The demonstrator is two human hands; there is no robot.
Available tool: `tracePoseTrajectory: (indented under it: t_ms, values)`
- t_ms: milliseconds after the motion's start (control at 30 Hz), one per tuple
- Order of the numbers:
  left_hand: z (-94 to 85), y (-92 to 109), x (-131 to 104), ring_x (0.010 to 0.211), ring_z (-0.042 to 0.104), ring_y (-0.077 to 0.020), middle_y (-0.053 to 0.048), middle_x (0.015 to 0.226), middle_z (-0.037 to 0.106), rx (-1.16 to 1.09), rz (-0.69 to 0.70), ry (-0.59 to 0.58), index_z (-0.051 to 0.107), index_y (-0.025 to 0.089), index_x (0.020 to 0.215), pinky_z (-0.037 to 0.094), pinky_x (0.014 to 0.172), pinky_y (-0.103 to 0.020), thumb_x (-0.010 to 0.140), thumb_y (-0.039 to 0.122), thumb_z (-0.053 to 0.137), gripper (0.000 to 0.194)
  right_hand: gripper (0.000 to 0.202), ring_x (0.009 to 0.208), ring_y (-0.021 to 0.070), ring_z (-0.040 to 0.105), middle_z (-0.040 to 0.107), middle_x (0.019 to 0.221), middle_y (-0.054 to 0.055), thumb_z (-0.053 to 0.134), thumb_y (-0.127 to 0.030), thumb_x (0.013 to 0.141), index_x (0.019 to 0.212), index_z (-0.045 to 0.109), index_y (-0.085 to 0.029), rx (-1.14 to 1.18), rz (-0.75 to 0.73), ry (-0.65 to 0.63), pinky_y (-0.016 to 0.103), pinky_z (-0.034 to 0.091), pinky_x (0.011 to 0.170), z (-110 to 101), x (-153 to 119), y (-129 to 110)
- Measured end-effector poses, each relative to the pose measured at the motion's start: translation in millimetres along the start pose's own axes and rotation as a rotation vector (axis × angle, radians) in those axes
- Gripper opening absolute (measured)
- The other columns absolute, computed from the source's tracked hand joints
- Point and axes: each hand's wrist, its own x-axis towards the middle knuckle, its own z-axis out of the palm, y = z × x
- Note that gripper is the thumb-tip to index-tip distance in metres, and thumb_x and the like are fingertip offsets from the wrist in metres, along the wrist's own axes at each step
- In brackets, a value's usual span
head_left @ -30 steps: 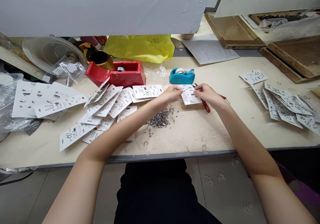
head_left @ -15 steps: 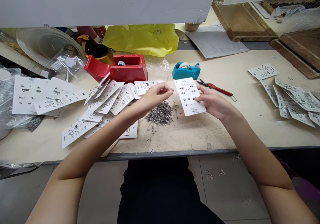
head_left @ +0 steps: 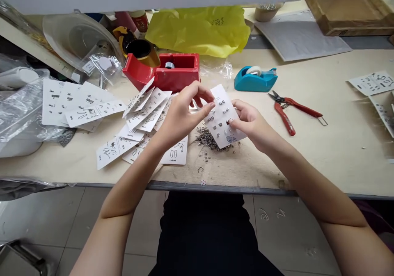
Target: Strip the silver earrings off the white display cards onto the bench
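Both hands hold one white card (head_left: pixel 222 122) of small metal pieces above a pile of loose metal bits (head_left: pixel 209 138). The left hand (head_left: pixel 181 114) pinches its left edge; the right hand (head_left: pixel 250 122) grips its right side. Fanned cards (head_left: pixel 144 116), a red box (head_left: pixel 174 71), a blue tape dispenser (head_left: pixel 255 79) and red pliers (head_left: pixel 287 110) surround them. Half a second ago only the right hand held the card.

A beige worktable (head_left: pixel 323 161) is strewn with white jewellery cards (head_left: pixel 80 108), red pliers (head_left: pixel 287 110), a teal tape dispenser (head_left: pixel 255 79) and small metal findings (head_left: pixel 207 136).
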Motion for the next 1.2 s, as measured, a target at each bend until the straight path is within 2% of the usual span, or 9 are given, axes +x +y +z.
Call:
tracePoseTrajectory:
  t_ms: [200,400,500,667,1000,1200]
  values:
    - [2.8,-1,-9,0.080,0.059,-0.0107,0.000,0.090,0.069,0.119,-0.021,-0.071,0.059,0.019,0.090,0.049,0.074,-0.026,0.085,0.014,0.066,0.010,0.027,0.081,0.0143,0.062,0.067,0.091,0.000,0.059,-0.016,0.079,0.104,0.053,-0.022,-0.049,-0.131,-0.007,0.027,0.049,0.066,0,-12,15]
    - [7.9,0,-13,0.080,0.058,-0.0131,-0.001,0.088,0.067,0.236,-0.020,-0.112,0.059,0.019,0.090,0.050,0.076,-0.031,0.085,0.014,0.065,0.009,0.023,0.079,0.0116,0.061,0.067,0.099,0.000,0.059,-0.014,0.086,0.107,0.054,-0.023,-0.008,-0.161,-0.010,0.026,0.049,0.067,0,-19,18]
    - [7.3,1,-14,0.082,0.059,-0.0133,-0.001,0.090,0.067,0.222,-0.023,-0.107,0.059,0.019,0.091,0.052,0.077,-0.031,0.086,0.016,0.065,0.008,0.022,0.082,0.0122,0.063,0.067,0.101,0.000,0.057,-0.013,0.089,0.108,0.054,-0.024,0.012,-0.156,0.002,0.026,0.049,0.067,0,-18,20]
    - [5.8,3,-14,0.083,0.061,-0.0132,-0.003,0.093,0.067,0.127,-0.040,-0.094,0.059,0.019,0.091,0.053,0.074,-0.030,0.088,0.021,0.064,0.006,0.022,0.087,0.0142,0.066,0.067,0.102,0.000,0.057,-0.012,0.088,0.107,0.054,-0.024,0.032,-0.144,0.017,0.026,0.049,0.065,2,-17,22]
    - [3.7,5,-13,0.080,0.058,-0.0139,-0.002,0.088,0.065,0.254,-0.072,-0.151,0.061,0.019,0.092,0.051,0.074,-0.032,0.089,0.029,0.063,0.011,0.020,0.091,0.0149,0.066,0.067,0.105,0.001,0.056,-0.014,0.089,0.106,0.053,-0.024,0.011,-0.151,0.013,0.028,0.053,0.073,5,-19,25]
    - [4.1,6,-14,0.078,0.057,-0.0144,-0.003,0.087,0.064,0.262,-0.088,-0.158,0.061,0.019,0.092,0.051,0.074,-0.033,0.087,0.027,0.064,0.010,0.019,0.095,0.0177,0.066,0.066,0.105,0.002,0.057,-0.019,0.090,0.107,0.052,-0.026,-0.038,-0.101,0.032,0.032,0.055,0.076,6,-21,23]
